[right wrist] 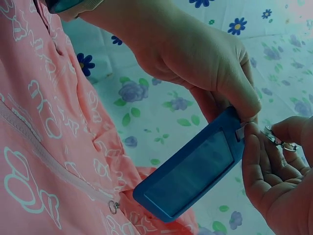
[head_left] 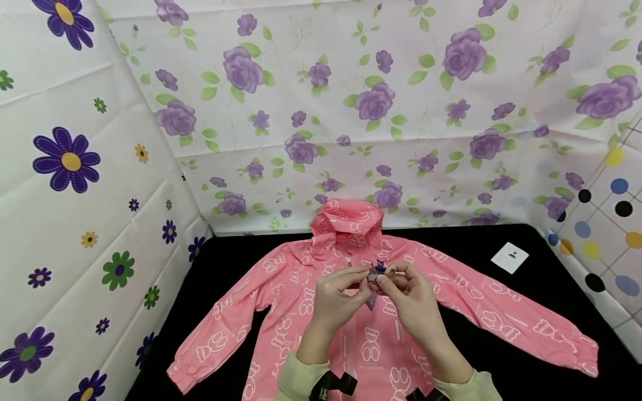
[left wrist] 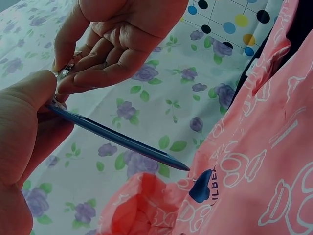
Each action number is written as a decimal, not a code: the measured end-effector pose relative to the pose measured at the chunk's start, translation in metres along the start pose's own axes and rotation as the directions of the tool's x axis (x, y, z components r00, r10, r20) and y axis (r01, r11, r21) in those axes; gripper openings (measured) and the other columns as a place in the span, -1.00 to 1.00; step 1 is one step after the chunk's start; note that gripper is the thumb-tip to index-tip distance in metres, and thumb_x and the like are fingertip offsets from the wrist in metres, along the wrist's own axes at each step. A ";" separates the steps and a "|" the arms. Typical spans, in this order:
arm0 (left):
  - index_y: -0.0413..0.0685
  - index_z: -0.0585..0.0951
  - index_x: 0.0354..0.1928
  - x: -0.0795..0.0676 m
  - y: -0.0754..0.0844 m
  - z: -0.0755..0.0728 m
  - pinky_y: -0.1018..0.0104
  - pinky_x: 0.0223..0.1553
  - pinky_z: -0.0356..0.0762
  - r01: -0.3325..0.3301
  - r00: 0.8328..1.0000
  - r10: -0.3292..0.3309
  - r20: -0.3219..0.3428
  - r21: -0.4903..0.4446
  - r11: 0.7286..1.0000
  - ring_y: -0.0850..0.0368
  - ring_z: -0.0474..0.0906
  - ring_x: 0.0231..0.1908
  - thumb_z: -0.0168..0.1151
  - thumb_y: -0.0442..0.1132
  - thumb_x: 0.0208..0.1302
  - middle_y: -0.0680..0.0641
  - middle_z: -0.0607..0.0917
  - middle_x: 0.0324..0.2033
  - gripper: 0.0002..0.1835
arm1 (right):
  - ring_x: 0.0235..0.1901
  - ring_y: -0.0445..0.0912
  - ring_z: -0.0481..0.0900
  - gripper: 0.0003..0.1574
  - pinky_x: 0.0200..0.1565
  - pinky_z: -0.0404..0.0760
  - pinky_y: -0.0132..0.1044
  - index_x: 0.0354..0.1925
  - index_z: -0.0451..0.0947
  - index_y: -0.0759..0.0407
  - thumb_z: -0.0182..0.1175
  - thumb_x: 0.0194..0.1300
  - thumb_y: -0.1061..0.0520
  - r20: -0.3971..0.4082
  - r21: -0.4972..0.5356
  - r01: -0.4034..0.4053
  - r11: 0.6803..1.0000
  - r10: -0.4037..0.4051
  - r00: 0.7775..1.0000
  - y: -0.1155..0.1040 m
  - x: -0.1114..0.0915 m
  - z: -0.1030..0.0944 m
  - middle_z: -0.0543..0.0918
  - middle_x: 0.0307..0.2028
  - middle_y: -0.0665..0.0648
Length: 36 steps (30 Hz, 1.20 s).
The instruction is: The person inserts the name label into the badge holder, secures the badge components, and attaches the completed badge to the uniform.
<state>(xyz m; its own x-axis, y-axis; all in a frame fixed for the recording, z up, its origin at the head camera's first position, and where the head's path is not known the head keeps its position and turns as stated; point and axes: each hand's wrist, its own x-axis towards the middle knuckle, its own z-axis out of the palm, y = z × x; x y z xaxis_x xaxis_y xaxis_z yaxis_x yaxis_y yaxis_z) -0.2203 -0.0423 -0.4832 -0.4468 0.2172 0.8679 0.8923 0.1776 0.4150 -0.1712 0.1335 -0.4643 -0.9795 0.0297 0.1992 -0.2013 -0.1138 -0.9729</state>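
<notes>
A blue badge holder (right wrist: 188,174) with a clear window hangs slanting from my left hand (head_left: 343,295), whose thumb and fingers pinch it at its end by a small strap. In the left wrist view the holder shows edge-on. My right hand (head_left: 413,292) pinches a small shiny metal fitting (right wrist: 279,140) right beside that end, its thumb on top and the other fingers curled beneath. Both hands meet over the chest of a pink hooded jacket (head_left: 371,362) with white bear outlines, laid out flat with its sleeves spread. The fitting's exact shape is partly hidden by fingers.
A white card (head_left: 510,258) with a person icon lies on the black tabletop (head_left: 471,245), right of the jacket's hood. Floral cloth (head_left: 301,111) hangs behind the table, with patterned sheets on both sides. A zipper pull ring (right wrist: 113,207) shows on the jacket front.
</notes>
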 end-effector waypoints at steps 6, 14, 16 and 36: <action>-0.42 0.82 -0.16 0.001 0.001 -0.001 0.45 -0.22 0.76 -0.008 1.000 0.008 -0.010 0.016 1.000 -0.02 0.85 -0.27 0.37 -0.71 -0.02 -0.26 0.85 -0.19 -0.67 | -0.12 0.01 0.82 -0.77 0.06 0.78 -0.19 0.01 0.42 0.45 0.23 0.58 0.29 -0.005 -0.009 -0.012 1.000 0.011 1.000 -0.002 -0.001 0.001 0.77 -0.15 0.40; -0.40 0.82 -0.17 0.002 0.003 -0.001 0.45 -0.24 0.76 -0.002 1.000 0.002 -0.019 0.027 1.000 0.01 0.85 -0.31 0.37 -0.70 -0.02 -0.25 0.85 -0.20 -0.68 | -0.12 0.03 0.82 -0.76 0.05 0.78 -0.19 0.01 0.43 0.45 0.24 0.57 0.29 -0.008 -0.012 0.017 1.000 -0.018 1.000 -0.002 -0.002 0.001 0.77 -0.16 0.39; -0.40 0.82 -0.17 0.002 0.003 0.000 0.45 -0.25 0.76 -0.002 1.000 0.003 -0.024 0.031 1.000 0.01 0.85 -0.31 0.37 -0.70 -0.02 -0.24 0.85 -0.21 -0.68 | -0.14 0.02 0.82 -0.77 0.03 0.79 -0.19 0.00 0.44 0.43 0.25 0.56 0.30 -0.017 -0.015 0.027 1.000 -0.027 0.999 -0.001 -0.002 0.002 0.77 -0.18 0.39; -0.37 0.82 -0.15 0.001 0.003 0.005 0.41 -0.23 0.77 0.017 0.998 -0.016 -0.055 0.010 1.000 -0.02 0.85 -0.30 0.37 -0.69 0.02 -0.24 0.85 -0.23 -0.68 | -0.15 -0.03 0.82 -0.76 -0.01 0.81 -0.16 0.00 0.41 0.53 0.25 0.51 0.40 -0.070 0.007 0.048 0.999 -0.047 0.996 0.001 -0.003 0.005 0.77 -0.15 0.31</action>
<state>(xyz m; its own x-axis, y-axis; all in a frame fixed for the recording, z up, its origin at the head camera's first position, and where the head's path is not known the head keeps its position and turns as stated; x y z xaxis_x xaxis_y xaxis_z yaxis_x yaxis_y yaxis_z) -0.2184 -0.0364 -0.4822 -0.4572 0.1611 0.8746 0.8839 0.1907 0.4270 -0.1680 0.1279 -0.4650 -0.9661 0.1045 0.2363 -0.2481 -0.1197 -0.9613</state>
